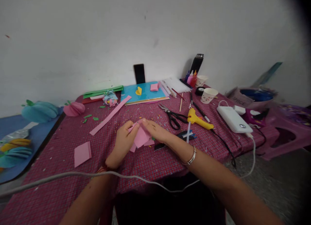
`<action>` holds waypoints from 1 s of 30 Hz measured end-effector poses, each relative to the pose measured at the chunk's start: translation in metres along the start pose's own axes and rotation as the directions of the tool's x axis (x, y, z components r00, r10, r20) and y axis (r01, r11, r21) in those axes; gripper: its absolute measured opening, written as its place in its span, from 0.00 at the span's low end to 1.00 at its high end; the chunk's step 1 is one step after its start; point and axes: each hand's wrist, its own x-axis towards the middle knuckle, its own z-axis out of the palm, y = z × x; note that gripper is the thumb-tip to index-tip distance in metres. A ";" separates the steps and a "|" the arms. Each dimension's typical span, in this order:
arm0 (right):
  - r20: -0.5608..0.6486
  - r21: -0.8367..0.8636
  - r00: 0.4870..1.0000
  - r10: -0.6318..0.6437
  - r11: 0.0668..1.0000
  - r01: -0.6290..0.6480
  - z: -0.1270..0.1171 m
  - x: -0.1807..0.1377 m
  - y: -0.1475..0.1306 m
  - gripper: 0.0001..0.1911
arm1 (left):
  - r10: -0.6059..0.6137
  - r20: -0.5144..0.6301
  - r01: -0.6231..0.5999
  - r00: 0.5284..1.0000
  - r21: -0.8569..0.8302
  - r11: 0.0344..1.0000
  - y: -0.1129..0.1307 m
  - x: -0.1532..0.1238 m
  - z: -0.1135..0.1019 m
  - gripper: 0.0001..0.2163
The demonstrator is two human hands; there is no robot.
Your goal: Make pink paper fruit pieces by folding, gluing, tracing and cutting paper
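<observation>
Between my two hands is a piece of pink paper [141,136], held just above the table's middle. My left hand [123,140] closes on its left side, thumb on top. My right hand [154,129] grips its upper right edge, with the fingertips close to those of the left. Beneath the held piece, more pink paper [149,142] lies partly hidden. A folded pink paper square [82,154] rests on the cloth to the left, and a long pink paper strip [110,116] lies slantwise beyond my left hand.
Black-handled scissors [173,116] and a yellow glue gun [199,119] lie to the right. Farther right are a white power bank [234,118] and paper cups [209,95]. A white cable [136,177] crosses over my left forearm. Paper pumpkins [74,108] stand at left.
</observation>
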 end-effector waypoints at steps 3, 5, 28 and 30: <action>0.127 -0.005 0.988 0.087 0.996 -0.087 0.001 0.001 0.001 0.18 | -0.007 -0.082 0.006 0.997 -0.006 1.000 0.002 0.000 -0.004 0.16; 0.151 -0.060 0.984 0.096 0.994 -0.088 0.000 0.001 0.002 0.14 | -0.003 -0.084 0.002 0.996 -0.021 1.000 0.004 0.001 -0.010 0.15; -0.135 -0.511 0.895 -0.424 0.804 0.304 0.005 -0.024 -0.043 0.19 | -0.200 -0.185 0.128 0.962 -0.345 0.930 -0.011 0.019 0.008 0.22; -0.117 -0.429 0.941 -0.317 0.871 0.240 0.008 -0.016 -0.038 0.16 | -0.220 -0.173 0.145 0.960 -0.366 0.919 -0.012 0.021 0.006 0.22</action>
